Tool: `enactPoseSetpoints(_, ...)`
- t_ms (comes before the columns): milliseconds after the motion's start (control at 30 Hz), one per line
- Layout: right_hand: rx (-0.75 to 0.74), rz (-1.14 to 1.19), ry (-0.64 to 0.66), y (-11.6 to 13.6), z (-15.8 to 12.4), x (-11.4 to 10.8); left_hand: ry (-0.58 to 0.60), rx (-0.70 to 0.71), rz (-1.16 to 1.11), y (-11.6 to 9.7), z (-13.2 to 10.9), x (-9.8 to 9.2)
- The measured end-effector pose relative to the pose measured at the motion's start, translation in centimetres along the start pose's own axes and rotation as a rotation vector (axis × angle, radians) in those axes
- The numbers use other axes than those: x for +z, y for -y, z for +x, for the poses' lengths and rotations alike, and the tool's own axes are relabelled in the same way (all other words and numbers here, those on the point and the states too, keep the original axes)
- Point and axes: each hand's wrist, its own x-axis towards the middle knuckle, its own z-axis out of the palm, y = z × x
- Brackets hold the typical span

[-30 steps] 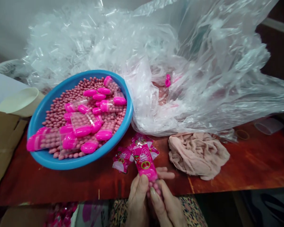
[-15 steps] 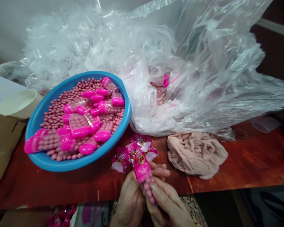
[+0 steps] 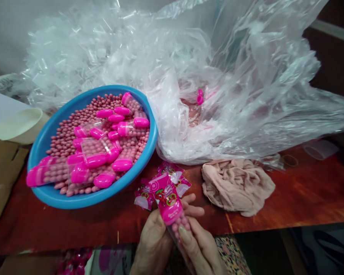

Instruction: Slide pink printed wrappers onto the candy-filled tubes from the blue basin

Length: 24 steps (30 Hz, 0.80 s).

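A clear tube of pink candy balls (image 3: 178,224), its pink end inside a printed wrapper, is between my two hands at the table's front edge. My right hand (image 3: 202,242) pinches the tube, with its thumb lying across the balls. Closed along the other side is my left hand (image 3: 151,240), its fingers partly hidden behind the packet. Just beyond the fingers, several printed pink wrappers (image 3: 143,194) lie in a loose pile. To the left stands a blue basin (image 3: 153,143) of loose pink candy balls (image 3: 67,133), with several filled, pink-capped tubes (image 3: 94,152) on top.
A crumpled beige cloth (image 3: 237,187) lies to the right. Behind it spreads a big clear plastic bag (image 3: 255,95) with a few pink caps (image 3: 200,97). Many clear empty tubes (image 3: 83,49) are heaped at the back. A cardboard box (image 3: 4,168) and a pale bowl (image 3: 20,124) flank the basin.
The tube and its wrapper have shifted slightly left and tilt a little more. My right thumb presses further up the tube. The basin and cloth stay in place.
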Motion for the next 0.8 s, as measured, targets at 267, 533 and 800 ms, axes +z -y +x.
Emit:
enactPoseSetpoints(267, -0.218, -0.349, 0.040, -0.8, 0.8, 0.6, -0.174, 0.048, -0.018, 0.1, 0.3, 0.9)
enactPoseSetpoints(533, -0.200, -0.281, -0.008, -0.2, 0.7, 0.6, -0.147, 0.062, 0.019, 1.1, 0.5, 1.1)
enactPoseSetpoints(800, -0.215, -0.326, -0.032, -0.5, 0.9, 1.2, -0.293, 0.072, 0.119, 1.9, 0.5, 0.9)
